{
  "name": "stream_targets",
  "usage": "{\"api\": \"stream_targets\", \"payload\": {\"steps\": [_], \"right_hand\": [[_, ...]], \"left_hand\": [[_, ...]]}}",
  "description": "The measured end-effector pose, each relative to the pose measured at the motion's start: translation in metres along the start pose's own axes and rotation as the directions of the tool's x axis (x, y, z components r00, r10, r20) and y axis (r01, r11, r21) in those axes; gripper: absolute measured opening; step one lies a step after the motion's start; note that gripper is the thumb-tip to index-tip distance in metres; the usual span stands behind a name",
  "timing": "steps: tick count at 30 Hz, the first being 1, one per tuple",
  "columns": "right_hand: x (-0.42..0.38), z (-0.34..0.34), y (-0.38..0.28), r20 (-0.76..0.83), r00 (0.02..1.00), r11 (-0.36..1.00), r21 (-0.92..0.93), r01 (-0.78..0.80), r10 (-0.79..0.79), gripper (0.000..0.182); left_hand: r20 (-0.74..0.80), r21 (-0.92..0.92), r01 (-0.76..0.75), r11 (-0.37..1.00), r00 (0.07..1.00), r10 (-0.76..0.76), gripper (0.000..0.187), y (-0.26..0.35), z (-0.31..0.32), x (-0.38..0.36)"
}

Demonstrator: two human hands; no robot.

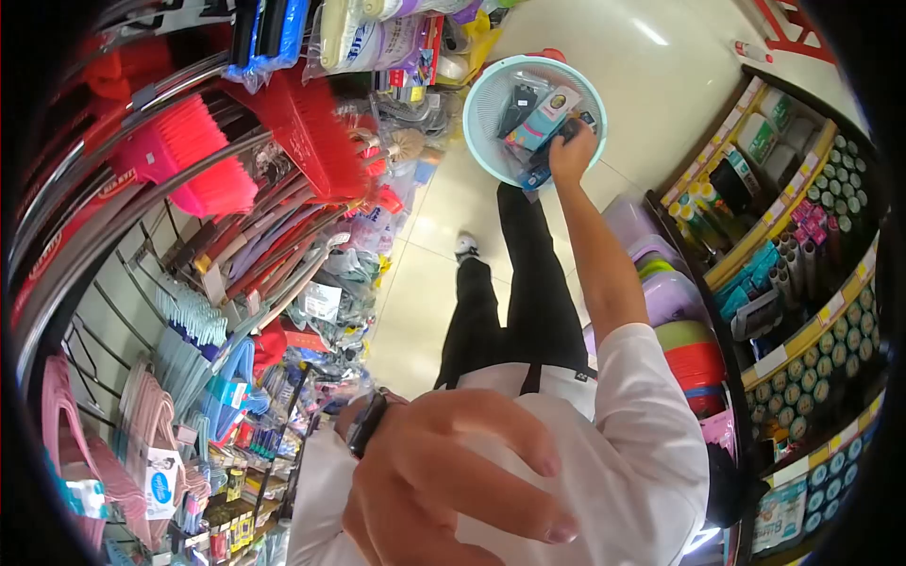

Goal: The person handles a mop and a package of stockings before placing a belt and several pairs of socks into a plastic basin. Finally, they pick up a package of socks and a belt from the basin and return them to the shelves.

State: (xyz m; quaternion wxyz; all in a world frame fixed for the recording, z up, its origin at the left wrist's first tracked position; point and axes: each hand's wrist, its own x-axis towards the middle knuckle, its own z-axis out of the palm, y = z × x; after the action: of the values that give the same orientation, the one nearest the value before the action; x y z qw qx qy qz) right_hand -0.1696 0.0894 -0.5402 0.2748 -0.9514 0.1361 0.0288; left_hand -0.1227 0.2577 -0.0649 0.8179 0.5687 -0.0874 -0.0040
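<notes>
My left hand is large and close to the camera at the bottom, with a dark watch at its wrist. Its fingers are bent loosely and spread apart, with nothing visible in them. Farther out, my right hand reaches over the near right side of a round, light blue plastic basket. Its fingers are closed at a dark item among the goods, too small to make out. Inside the basket lie a black packaged item, a blue and white packet and other small packs.
Red brooms, a pink brush, clothes hangers and bagged goods crowd the left side. Coloured plastic basins are stacked at right, beside shelves of jars and bottles. Pale tiled floor runs between them.
</notes>
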Motion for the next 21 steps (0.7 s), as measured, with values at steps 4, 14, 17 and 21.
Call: {"api": "stream_targets", "payload": {"steps": [4, 14, 17, 21], "right_hand": [[0.018, 0.032, -0.033, 0.584, 0.805, 0.95, 0.18, -0.257, 0.107, 0.046], [0.044, 0.149, -0.015, 0.578, 0.602, 0.829, -0.295, -0.474, 0.551, 0.052], [0.055, 0.152, -0.012, 0.593, 0.596, 0.839, -0.335, -0.429, 0.542, 0.048], [0.059, 0.159, -0.004, 0.682, 0.526, 0.827, -0.214, -0.52, 0.508, 0.042]], "left_hand": [[-0.252, -0.101, 0.272, 0.957, 0.923, -0.289, 0.017, -0.011, -0.001, 0.003], [-0.266, -0.084, 0.205, 0.975, 0.939, -0.22, 0.01, -0.038, -0.047, 0.019], [-0.366, -0.047, 0.149, 0.988, 0.918, -0.156, 0.009, -0.051, -0.055, -0.003], [-0.403, -0.247, 0.464, 0.851, 0.749, -0.525, 0.017, -0.003, -0.057, -0.006]]}}
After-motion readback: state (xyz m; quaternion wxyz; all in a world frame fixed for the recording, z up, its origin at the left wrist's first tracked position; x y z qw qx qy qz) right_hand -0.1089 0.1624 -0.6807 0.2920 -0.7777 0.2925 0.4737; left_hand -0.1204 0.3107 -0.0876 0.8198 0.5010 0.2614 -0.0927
